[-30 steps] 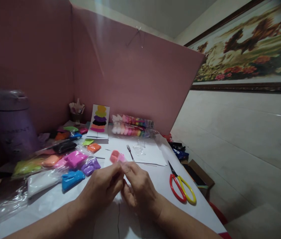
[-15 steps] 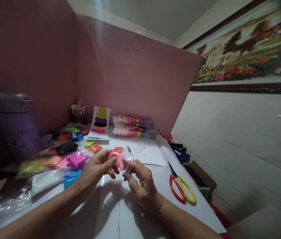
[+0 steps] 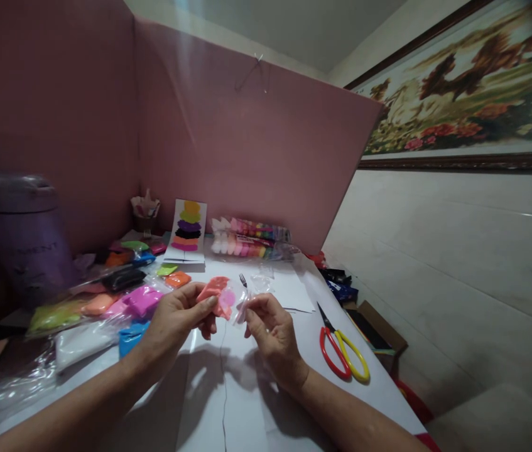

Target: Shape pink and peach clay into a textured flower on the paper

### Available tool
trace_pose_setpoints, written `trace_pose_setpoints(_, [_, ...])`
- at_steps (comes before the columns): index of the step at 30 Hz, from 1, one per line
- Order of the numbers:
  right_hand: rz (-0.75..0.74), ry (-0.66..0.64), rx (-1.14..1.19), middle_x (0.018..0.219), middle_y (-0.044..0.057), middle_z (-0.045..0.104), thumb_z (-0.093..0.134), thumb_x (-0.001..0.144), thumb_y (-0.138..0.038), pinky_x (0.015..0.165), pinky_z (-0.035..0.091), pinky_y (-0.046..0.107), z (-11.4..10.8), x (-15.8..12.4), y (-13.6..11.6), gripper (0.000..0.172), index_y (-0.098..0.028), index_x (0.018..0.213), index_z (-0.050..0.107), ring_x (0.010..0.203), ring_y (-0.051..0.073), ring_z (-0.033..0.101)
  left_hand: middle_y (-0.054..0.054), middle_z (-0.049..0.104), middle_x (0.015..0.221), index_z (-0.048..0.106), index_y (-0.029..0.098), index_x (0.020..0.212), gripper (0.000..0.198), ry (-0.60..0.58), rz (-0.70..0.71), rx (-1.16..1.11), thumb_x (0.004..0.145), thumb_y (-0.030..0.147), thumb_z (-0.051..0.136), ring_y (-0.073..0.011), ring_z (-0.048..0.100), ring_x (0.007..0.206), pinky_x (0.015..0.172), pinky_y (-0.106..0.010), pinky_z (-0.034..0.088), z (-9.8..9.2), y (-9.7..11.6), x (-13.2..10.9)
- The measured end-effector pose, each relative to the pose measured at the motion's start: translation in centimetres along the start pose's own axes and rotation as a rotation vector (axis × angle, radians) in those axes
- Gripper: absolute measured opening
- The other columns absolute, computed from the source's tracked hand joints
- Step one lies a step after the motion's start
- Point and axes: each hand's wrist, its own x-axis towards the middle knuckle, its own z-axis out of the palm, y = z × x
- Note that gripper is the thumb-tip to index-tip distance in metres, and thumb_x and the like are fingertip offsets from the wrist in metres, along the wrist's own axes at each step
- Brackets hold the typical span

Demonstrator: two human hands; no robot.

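Both my hands are raised a little above the white table [image 3: 247,402]. My left hand [image 3: 178,317] pinches a small clear packet holding salmon-pink clay [image 3: 216,295]. My right hand [image 3: 270,329] pinches the clear plastic end of that same packet [image 3: 240,307] between thumb and fingers. The two hands are a short way apart, with the packet stretched between them. A small fork [image 3: 243,280] lies on the table just behind the packet.
Several coloured clay packets [image 3: 141,301] lie at the left, a long multicolour clay pack [image 3: 251,245] at the back. Red-and-yellow scissors [image 3: 341,348] lie at the right. A purple bin [image 3: 25,238] stands far left, pink partition walls [image 3: 247,157] behind, a colour sample card [image 3: 188,226].
My hands rose from close together near the table and drew apart, pulling the packet of salmon-pink clay out between them. The clay now shows more plainly.
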Motion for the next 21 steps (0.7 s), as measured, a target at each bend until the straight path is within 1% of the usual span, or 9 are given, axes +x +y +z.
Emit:
trace_pose_setpoints(3, [0.039,0.032,0.039,0.082,0.002,0.060,0.061,0.085,-0.027,0.051,0.049,0.023,0.2,0.1,0.2,0.014,-0.020,0.087,0.050,0.063,0.012,0.055,0.002,0.062,0.060,0.062,0.015,0.078,0.024,-0.019,0.000,0.006,0.078,0.037,0.071,-0.0098,0.055,0.049,0.046,-0.022,0.045,0.1,-0.1,-0.1])
trace_pose_setpoints(5, [0.032,0.082,0.050,0.085,0.001,0.059,0.063,0.083,-0.025,0.052,0.049,0.022,0.3,0.2,0.2,0.018,-0.021,0.092,0.047,0.067,0.013,0.056,0.002,0.060,0.059,0.062,0.015,0.076,0.025,-0.032,-0.004,0.020,0.079,0.038,0.070,-0.0094,0.055,0.048,0.046,-0.021,0.044,0.2,-0.1,-0.1])
trace_pose_setpoints(7, [-0.017,0.133,0.009,0.093,0.003,0.059,0.065,0.081,-0.021,0.056,0.051,0.023,0.2,0.3,0.1,0.029,-0.022,0.104,0.048,0.073,0.013,0.058,0.003,0.060,0.060,0.062,0.015,0.076,0.026,-0.041,-0.016,0.054,0.077,0.040,0.070,-0.0086,0.052,0.045,0.043,-0.021,0.042,0.3,0.0,-0.2])
trace_pose_setpoints(9, [-0.108,0.096,-0.097,0.099,0.004,0.059,0.065,0.080,-0.017,0.061,0.052,0.025,0.1,0.4,0.0,0.037,-0.024,0.114,0.051,0.077,0.014,0.059,0.002,0.061,0.062,0.063,0.015,0.079,0.028,-0.053,-0.038,0.096,0.076,0.042,0.071,-0.0077,0.050,0.043,0.040,-0.021,0.039,0.3,0.1,-0.2])
trace_pose_setpoints(10, [-0.157,0.057,-0.159,0.098,0.004,0.059,0.064,0.080,-0.015,0.063,0.051,0.026,0.0,0.4,-0.1,0.036,-0.024,0.113,0.055,0.078,0.015,0.059,0.002,0.061,0.062,0.064,0.014,0.082,0.030,-0.060,-0.045,0.110,0.075,0.042,0.071,-0.0076,0.049,0.043,0.040,-0.020,0.038,0.4,0.2,-0.2])
trace_pose_setpoints(12, [-0.234,0.003,-0.264,0.090,0.003,0.059,0.061,0.082,-0.014,0.063,0.050,0.027,-0.3,0.4,-0.3,0.022,-0.024,0.102,0.062,0.075,0.015,0.058,0.003,0.061,0.062,0.063,0.014,0.088,0.032,-0.074,-0.048,0.115,0.076,0.043,0.070,-0.0080,0.050,0.043,0.041,-0.021,0.039,0.5,0.3,-0.3])
trace_pose_setpoints(15, [-0.258,0.035,-0.402,0.078,0.002,0.057,0.058,0.086,-0.016,0.059,0.046,0.027,-0.5,0.3,-0.4,0.006,-0.021,0.085,0.061,0.067,0.014,0.054,0.004,0.059,0.059,0.059,0.013,0.101,0.040,-0.065,-0.023,0.124,0.077,0.044,0.069,-0.0099,0.052,0.046,0.045,-0.023,0.044,0.8,0.3,-0.5])
trace_pose_setpoints(18, [-0.252,0.071,-0.552,0.074,0.002,0.056,0.055,0.087,-0.019,0.057,0.043,0.026,-0.5,0.2,-0.2,0.010,-0.020,0.077,0.055,0.066,0.015,0.053,0.003,0.061,0.067,0.045,0.015,0.126,0.059,-0.082,0.021,0.147,0.078,0.041,0.069,-0.0130,0.056,0.055,0.049,-0.025,0.048,1.3,0.0,-0.8])
trace_pose_setpoints(21, [-0.269,0.109,-0.657,0.072,0.002,0.054,0.052,0.087,-0.020,0.055,0.039,0.026,-0.4,0.2,-0.2,0.015,-0.020,0.072,0.049,0.063,0.015,0.051,0.002,0.059,0.078,0.030,0.019,0.139,0.078,-0.126,0.090,0.255,0.076,0.036,0.072,-0.0144,0.058,0.065,0.057,-0.027,0.050,1.8,-0.5,-1.2])
